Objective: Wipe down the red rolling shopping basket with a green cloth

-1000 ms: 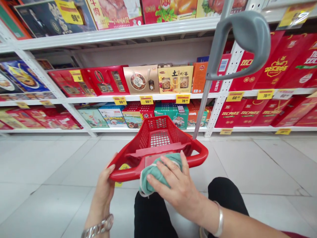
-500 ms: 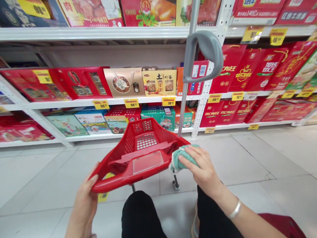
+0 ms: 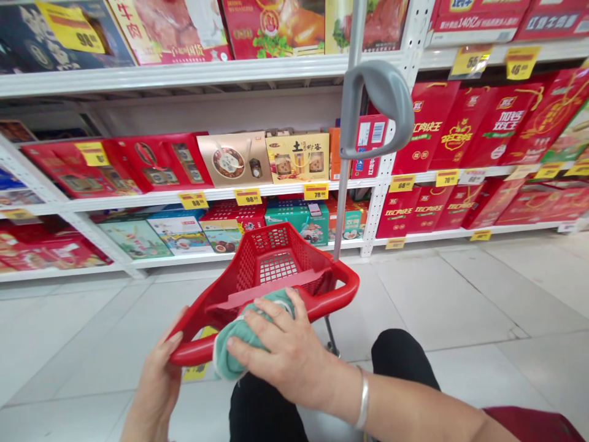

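Observation:
A red plastic shopping cart stands in front of my legs, its perforated basket facing the shelves. My left hand grips the left end of the cart's handle, fingers wrapped round the outer edge. With my right hand I press a green cloth with a white edge onto the left-middle part of the handle. The cloth and hand cover the panel in the handle's middle. From the cart's right side rises a thin metal pole with a grey loop-shaped grip.
White shelves of boxed goods and red gift bags run across the front, with yellow price tags along their edges. Pale floor tiles lie around the cart. Something dark red sits at the lower right.
My right hand has slid the green cloth from the handle's right end leftward past its middle. My left hand keeps its hold on the left end.

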